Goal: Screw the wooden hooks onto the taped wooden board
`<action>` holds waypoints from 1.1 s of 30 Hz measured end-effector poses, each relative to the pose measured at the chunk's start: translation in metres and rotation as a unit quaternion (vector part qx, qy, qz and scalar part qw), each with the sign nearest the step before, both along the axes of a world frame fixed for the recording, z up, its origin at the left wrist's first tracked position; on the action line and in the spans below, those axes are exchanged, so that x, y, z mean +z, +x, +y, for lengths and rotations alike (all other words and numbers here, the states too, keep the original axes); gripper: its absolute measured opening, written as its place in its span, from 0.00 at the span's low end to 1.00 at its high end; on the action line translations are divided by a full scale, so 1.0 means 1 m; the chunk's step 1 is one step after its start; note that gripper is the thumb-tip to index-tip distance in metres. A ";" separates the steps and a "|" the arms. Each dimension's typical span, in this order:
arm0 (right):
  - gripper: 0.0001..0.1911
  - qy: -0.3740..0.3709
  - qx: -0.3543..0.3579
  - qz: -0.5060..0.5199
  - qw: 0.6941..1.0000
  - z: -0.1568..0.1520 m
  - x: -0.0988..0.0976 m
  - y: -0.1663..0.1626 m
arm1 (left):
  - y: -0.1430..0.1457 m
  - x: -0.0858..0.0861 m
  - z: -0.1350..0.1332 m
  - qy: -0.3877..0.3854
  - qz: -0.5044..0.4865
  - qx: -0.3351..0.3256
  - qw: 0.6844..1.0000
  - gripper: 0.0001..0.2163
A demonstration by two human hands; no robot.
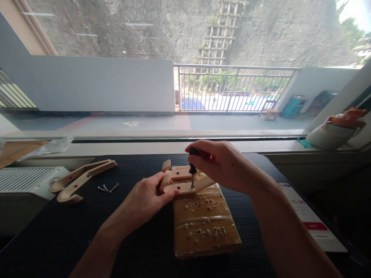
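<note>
My right hand point(224, 164) is closed around the black handle of a small screwdriver point(192, 169), held upright. The screwdriver's tip stands at a hole in a pale wooden hook point(185, 188). That hook lies across the far part of a tape-wrapped brown block point(205, 227), whose top is pocked with several holes. My left hand point(147, 197) grips the hook's left end, thumb on its near side. Just beyond it lies another wooden hook point(183, 175), also with a hole; my left fingers are close to it, partly hidden. Any screw under the tip is too small to tell.
On the black table point(139, 247), two more wooden hooks point(84, 178) lie at the left, with several loose screws point(108, 188) beside them. A tablet or phone point(313, 220) lies at the right. Beyond are a windowsill point(145, 148), a radiator point(31, 179) and a pot point(330, 136).
</note>
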State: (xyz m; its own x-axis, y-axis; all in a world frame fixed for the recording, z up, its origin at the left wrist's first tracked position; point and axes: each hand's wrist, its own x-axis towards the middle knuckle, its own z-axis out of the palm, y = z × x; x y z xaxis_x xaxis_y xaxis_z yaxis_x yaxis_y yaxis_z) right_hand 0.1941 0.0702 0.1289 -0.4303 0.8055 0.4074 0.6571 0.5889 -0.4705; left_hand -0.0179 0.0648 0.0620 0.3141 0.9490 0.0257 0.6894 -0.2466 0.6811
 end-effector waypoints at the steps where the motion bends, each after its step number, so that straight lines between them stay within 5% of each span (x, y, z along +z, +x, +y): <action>1: 0.11 0.003 -0.013 0.003 1.000 0.002 -0.001 0.001 | 0.000 0.000 0.000 -0.001 0.002 0.000 1.000 0.12; 6: 0.14 0.034 -0.099 -0.004 0.995 0.011 -0.005 0.006 | -0.001 0.000 0.000 -0.004 0.007 0.001 1.000 0.12; 13: 0.07 0.054 -0.031 0.005 0.998 0.003 -0.001 -0.002 | 0.000 0.000 0.000 -0.002 0.000 0.001 1.000 0.13; 19: 0.11 0.048 -0.107 0.001 0.993 0.009 -0.004 0.004 | -0.001 0.000 0.001 0.001 0.008 0.002 1.000 0.13; 27: 0.11 0.004 0.017 0.013 1.000 0.000 -0.001 -0.004 | 0.001 0.000 0.000 0.008 0.005 -0.003 1.000 0.12; 33: 0.14 0.022 -0.073 0.009 0.997 0.012 -0.005 0.008 | 0.000 0.001 0.001 0.009 0.005 -0.001 1.000 0.13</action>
State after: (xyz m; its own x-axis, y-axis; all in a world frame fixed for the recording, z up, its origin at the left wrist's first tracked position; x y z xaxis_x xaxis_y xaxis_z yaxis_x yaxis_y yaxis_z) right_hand 0.2023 0.0819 0.1237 -0.3018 0.8406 0.4499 0.7295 0.5074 -0.4586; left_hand -0.0175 0.0653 0.0628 0.3173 0.9475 0.0408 0.6947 -0.2615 0.6701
